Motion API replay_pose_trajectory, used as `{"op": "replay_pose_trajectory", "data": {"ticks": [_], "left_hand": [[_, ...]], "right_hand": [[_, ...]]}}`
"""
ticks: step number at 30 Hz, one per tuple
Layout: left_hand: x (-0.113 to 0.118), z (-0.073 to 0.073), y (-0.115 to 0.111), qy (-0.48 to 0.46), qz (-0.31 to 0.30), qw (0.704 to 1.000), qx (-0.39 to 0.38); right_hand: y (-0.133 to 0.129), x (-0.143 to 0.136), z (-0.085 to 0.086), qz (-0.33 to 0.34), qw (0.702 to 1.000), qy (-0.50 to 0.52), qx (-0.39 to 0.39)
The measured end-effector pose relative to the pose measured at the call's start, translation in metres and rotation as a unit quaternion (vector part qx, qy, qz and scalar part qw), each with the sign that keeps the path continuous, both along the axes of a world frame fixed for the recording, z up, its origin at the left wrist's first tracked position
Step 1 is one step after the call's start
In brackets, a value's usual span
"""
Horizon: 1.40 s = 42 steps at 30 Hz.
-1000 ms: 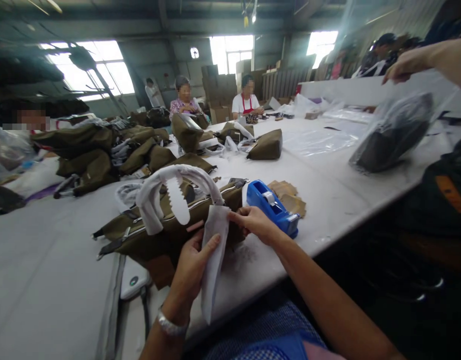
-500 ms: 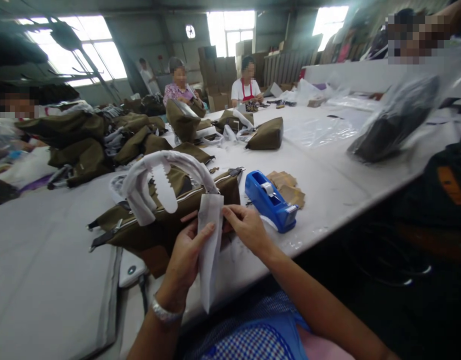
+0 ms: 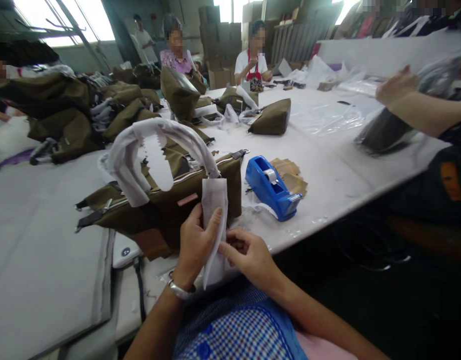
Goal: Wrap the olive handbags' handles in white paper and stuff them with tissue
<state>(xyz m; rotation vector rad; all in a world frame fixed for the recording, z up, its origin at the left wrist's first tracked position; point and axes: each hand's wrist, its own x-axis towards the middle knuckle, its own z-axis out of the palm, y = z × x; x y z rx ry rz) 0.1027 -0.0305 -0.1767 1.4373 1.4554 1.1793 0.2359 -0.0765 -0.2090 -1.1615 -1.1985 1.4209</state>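
An olive handbag [image 3: 165, 217] stands on the table in front of me, its arched handle [image 3: 185, 132] wrapped in white paper. From the handle's right end, a strip of white wrapping paper [image 3: 214, 192] hangs down over the bag's side. My left hand [image 3: 195, 242] is closed on this strip, thumb in front and fingers behind. Lower down, my right hand [image 3: 249, 252] pinches the strip's right edge between thumb and curled fingers. Just right of the bag sits a blue tape dispenser [image 3: 271, 190] with a white roll.
Brown paper pieces [image 3: 290, 175] lie behind the dispenser. More olive bags [image 3: 65, 122] are heaped at the left and another bag [image 3: 271, 117] stands farther back. A white phone-like device [image 3: 121, 250] lies by the bag. At right, a co-worker's arm [image 3: 414, 102] reaches over a plastic-wrapped dark bag.
My right hand has slid down the strip's edge, and the strip's lower part now folds over. My left hand keeps its hold. The co-worker's arm has come lower at right.
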Motion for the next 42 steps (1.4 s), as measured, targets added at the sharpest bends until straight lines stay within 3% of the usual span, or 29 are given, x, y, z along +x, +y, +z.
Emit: {"op": "replay_pose_trajectory", "data": {"ticks": [3,6,10,13,17,20,22,24,26,29,33,37,42], "left_hand": [[0.004,-0.002,0.002,0.104,0.031,0.992,0.059],[0.002,-0.002,0.003,0.124,0.030,0.990,0.062],[-0.013,-0.003,-0.010,-0.018,-0.039,0.999,-0.024],[-0.026,-0.010,-0.030,-0.110,-0.068,0.985,-0.111],[-0.030,-0.023,-0.048,-0.131,-0.056,0.971,-0.194],[-0.026,-0.023,-0.050,-0.131,-0.033,0.974,-0.184],[-0.023,-0.020,-0.049,-0.127,-0.011,0.974,-0.185],[-0.021,-0.018,-0.049,-0.123,0.005,0.973,-0.193],[-0.020,-0.018,-0.048,-0.119,0.004,0.974,-0.195],[-0.021,-0.022,-0.046,-0.121,-0.006,0.975,-0.187],[-0.025,-0.026,-0.043,-0.131,-0.012,0.973,-0.192],[-0.030,-0.030,-0.040,-0.124,-0.012,0.973,-0.194],[-0.035,-0.038,-0.035,-0.116,-0.027,0.972,-0.202]], "right_hand": [[-0.005,0.004,-0.005,0.043,0.991,0.103,-0.072],[-0.005,0.005,-0.008,0.030,0.998,0.042,-0.047],[-0.002,0.005,-0.008,0.023,0.998,0.038,-0.045],[0.000,0.003,-0.010,0.020,0.997,0.052,-0.054],[-0.001,0.003,-0.006,0.050,0.998,0.021,-0.033],[0.003,0.024,0.013,0.096,0.992,-0.070,0.039],[0.013,0.053,0.029,0.014,0.976,-0.174,0.131],[0.029,0.091,0.040,-0.146,0.930,-0.272,0.199],[0.050,0.129,0.042,-0.244,0.898,-0.320,0.180],[0.079,0.168,0.031,-0.230,0.922,-0.297,0.090],[0.091,0.178,0.015,-0.186,0.956,-0.223,0.036],[0.079,0.169,0.023,-0.204,0.966,-0.151,0.037],[0.045,0.165,0.038,-0.274,0.957,-0.070,0.073]]}}
